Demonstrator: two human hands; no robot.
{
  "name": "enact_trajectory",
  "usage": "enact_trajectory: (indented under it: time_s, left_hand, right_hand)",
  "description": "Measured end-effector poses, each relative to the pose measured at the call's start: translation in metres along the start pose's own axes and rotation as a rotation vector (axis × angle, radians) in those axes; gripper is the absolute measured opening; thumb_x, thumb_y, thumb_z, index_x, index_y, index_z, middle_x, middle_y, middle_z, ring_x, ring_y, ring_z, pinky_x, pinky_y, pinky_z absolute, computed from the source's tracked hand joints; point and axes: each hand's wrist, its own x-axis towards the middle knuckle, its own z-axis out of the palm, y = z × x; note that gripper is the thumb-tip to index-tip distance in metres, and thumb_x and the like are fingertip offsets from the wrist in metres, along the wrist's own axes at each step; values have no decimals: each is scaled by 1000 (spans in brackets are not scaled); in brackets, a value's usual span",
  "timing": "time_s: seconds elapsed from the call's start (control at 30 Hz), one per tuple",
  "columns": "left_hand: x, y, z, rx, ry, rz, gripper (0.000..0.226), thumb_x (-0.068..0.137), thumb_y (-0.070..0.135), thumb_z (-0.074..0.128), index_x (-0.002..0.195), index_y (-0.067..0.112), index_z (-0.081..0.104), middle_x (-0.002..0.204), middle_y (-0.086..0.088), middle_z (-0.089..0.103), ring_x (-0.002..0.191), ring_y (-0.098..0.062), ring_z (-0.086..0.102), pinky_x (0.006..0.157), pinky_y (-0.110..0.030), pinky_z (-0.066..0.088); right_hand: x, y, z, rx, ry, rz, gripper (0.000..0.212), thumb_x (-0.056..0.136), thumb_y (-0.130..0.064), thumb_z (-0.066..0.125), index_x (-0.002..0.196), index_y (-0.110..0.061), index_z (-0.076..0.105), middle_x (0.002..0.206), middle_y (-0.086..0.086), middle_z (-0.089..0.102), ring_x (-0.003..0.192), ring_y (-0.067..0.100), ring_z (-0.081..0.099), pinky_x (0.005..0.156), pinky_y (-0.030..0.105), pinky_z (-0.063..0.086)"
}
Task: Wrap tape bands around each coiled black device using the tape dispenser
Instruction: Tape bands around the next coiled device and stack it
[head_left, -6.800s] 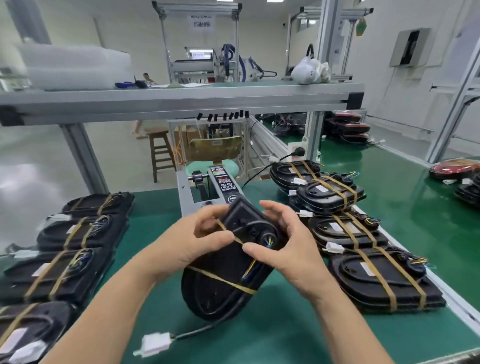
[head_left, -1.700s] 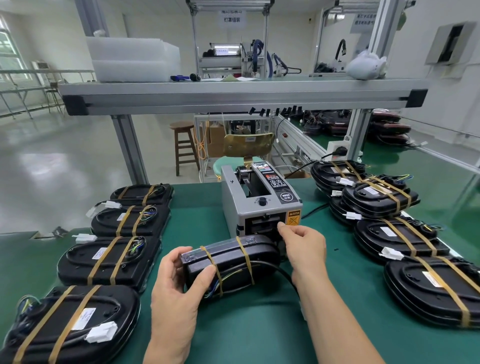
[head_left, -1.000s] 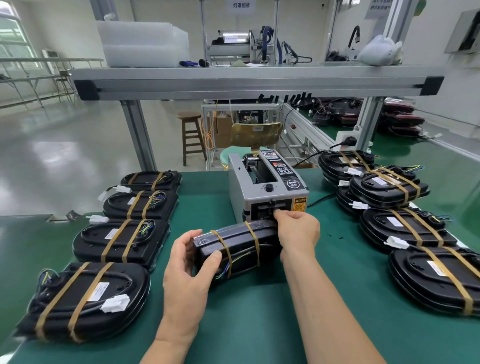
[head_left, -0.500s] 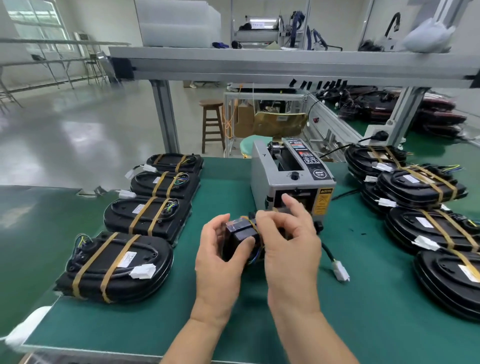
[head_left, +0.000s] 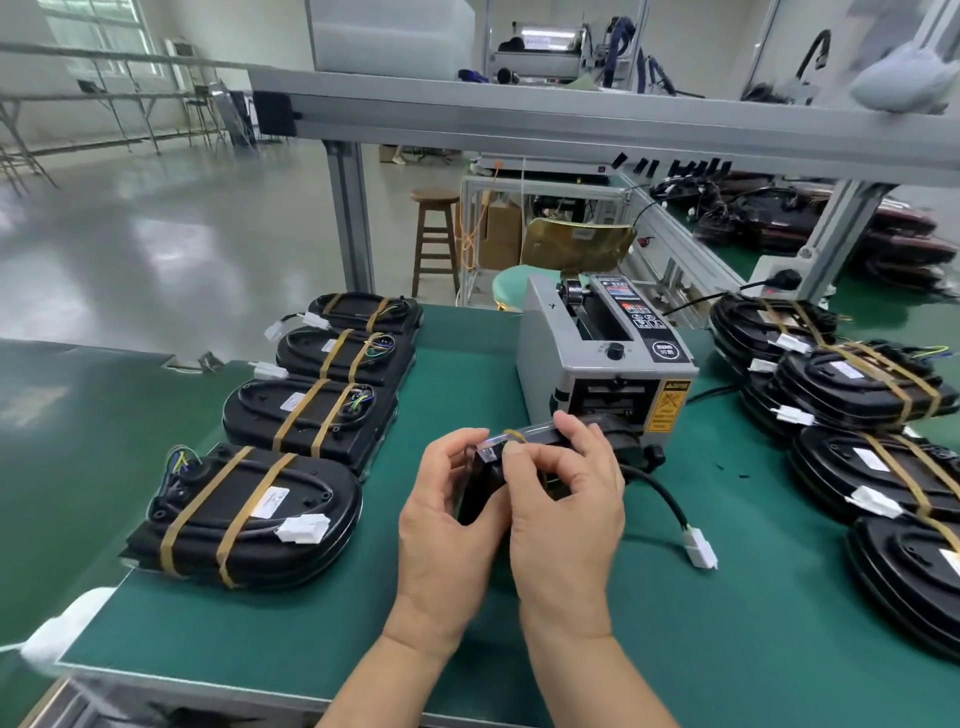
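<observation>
Left hand (head_left: 447, 525) and right hand (head_left: 566, 509) grip black device (head_left: 621, 441), mostly hiding it; tape dispenser (head_left: 597, 364) at 12 o'clock. Taped devices (head_left: 883, 467) at 3 o'clock cut off.

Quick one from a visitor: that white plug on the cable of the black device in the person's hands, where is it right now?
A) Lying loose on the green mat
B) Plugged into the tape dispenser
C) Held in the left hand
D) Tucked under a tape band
A: the white plug lies loose on the green mat at the end of the cable, on the right hand's side of the black device.
</observation>
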Motion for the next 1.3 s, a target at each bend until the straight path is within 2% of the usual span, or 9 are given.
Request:
enact_trajectory:
  time_s: [0.17, 0.37, 0.67, 0.8, 0.93, 1.03, 1.13, 1.2, 1.3]
  left_hand:
    - [0, 2, -1, -16, -10, 10, 44, 74, 11, 73, 102, 44, 64, 106, 9, 71, 105, -13, 66, 88, -15, 48]
    - [1, 3, 0, -10, -7, 4, 44, 73, 11, 73, 103, 42, 63, 105, 10, 71, 103, -11, 66, 88, -14, 48]
    - [2, 3, -2, -26, -6, -18, 39, 72, 22, 76, 104, 41, 63, 106, 8, 71, 105, -14, 67, 87, -15, 48]
    - [5, 3, -2, -50, 7, -49, 43, 73, 11, 73, 102, 41, 64, 105, 7, 72, 103, -15, 67, 87, -17, 49]
    - [5, 3, -2, -32, 17, -42, 40, 74, 13, 73, 102, 40, 64, 104, 7, 72, 102, -15, 67, 87, -17, 49]
    - [5, 3, -2, -27, 17, -37, 42, 73, 12, 74, 102, 41, 64, 104, 7, 72, 101, -13, 67, 86, -16, 49]
    - [5, 4, -2, -47, 6, -35, 39, 71, 22, 76, 103, 40, 63, 105, 5, 72, 101, -14, 67, 86, -16, 49]
    - [5, 4, -2, -51, 3, -36, 39, 70, 25, 76, 103, 40, 63, 105, 5, 72, 101, -14, 67, 86, -16, 49]
    - [5, 3, -2, -32, -8, -33, 43, 72, 13, 75, 102, 41, 64, 104, 7, 71, 101, -13, 67, 86, -15, 49]
  right_hand:
    - [1, -2, -1, -1, -4, 8, 21, 81, -15, 78, 66, -29, 70, 122, -19, 61, 133, -5, 35, 98, -5, 17]
    - [0, -1, -2, 55, -32, 30, 19, 81, -17, 78, 66, -27, 74, 122, -25, 60, 132, -13, 32, 100, -3, 20]
    - [-2, -1, -3, 59, -88, 8, 18, 80, -15, 79, 65, -24, 74, 126, -26, 59, 136, -13, 28, 102, 3, 21]
    - [-5, -2, -2, 42, -91, -55, 22, 81, -13, 79, 65, -28, 74, 129, -26, 58, 136, -12, 28, 100, -2, 19]
    - [-3, -1, 1, 0, -58, -41, 22, 80, -16, 79, 66, -31, 72, 130, -24, 57, 136, -11, 28, 102, -1, 18]
    - [-1, 3, 1, -20, -27, -48, 25, 81, -16, 78, 66, -34, 70, 128, -24, 58, 135, -10, 30, 110, 9, 21]
    - [1, 5, 0, -54, -4, -50, 24, 81, -18, 77, 65, -34, 68, 127, -23, 58, 133, -6, 32, 115, 22, 23]
    - [2, 5, 0, -72, -2, -46, 24, 81, -19, 77, 65, -33, 68, 127, -24, 58, 133, -6, 31, 115, 26, 23]
    - [2, 4, 0, -98, -5, -46, 24, 81, -19, 77, 64, -34, 68, 126, -24, 57, 132, -6, 31, 115, 27, 22]
